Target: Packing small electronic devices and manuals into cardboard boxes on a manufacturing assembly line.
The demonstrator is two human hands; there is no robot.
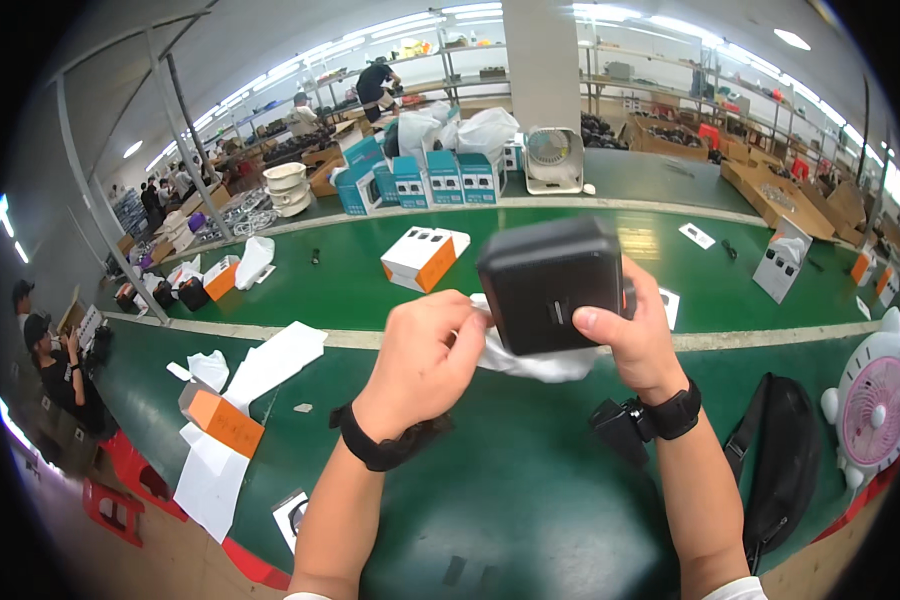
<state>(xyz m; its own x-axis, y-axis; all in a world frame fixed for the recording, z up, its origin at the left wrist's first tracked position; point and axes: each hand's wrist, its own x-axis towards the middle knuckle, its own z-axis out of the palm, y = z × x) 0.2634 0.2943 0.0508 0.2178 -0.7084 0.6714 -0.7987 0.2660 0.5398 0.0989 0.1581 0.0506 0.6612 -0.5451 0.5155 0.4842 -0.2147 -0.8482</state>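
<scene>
A black box-shaped device (540,270) with rounded edges is held up over the near green table by my right hand (635,335), its thumb pressed on the face nearest me. My left hand (425,345) is closed at the device's left side, pinching the edge of a thin white bag (545,366). The bag hangs under and behind the device, partly hidden by it. Both wrists wear black straps, and a small black block (620,430) is attached at the right one.
An orange and white box (220,422) lies left among white paper sheets (280,360). Another box (425,257) rests on the green conveyor beyond. To my right are a black waist bag (782,460) and a pink-and-white fan (875,415). Teal boxes (445,180) stand further back.
</scene>
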